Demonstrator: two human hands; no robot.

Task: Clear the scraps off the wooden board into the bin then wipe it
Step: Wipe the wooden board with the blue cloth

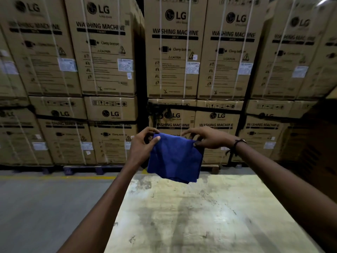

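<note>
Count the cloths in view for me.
1: a blue cloth, pinched at its top corners by the left hand and right hand, hanging above the wooden board's far edge.

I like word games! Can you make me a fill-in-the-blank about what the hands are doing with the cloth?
1. Both hands hold up a cloth whose colour is ____.
2. The left hand and right hand pinch the cloth by its ____ corners.
3. The cloth hangs above the far edge of the wooden ____.
4. The boxes behind say washing ____.

Missing words: blue; top; board; machine
</note>
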